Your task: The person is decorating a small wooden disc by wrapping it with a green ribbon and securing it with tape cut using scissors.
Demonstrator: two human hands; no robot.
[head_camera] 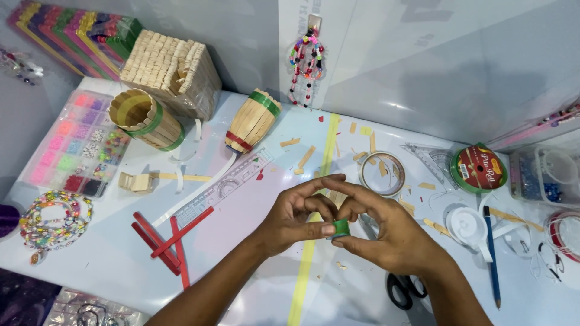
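Your left hand (296, 220) and right hand (386, 232) both pinch a small green tape roll (341, 227) above the table (254, 241); black scissors (403, 290) lie just below your right wrist

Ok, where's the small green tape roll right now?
In the head view the small green tape roll sits at centre, pinched between the left hand and right hand, above the yellow tape strip and left of the scissors.
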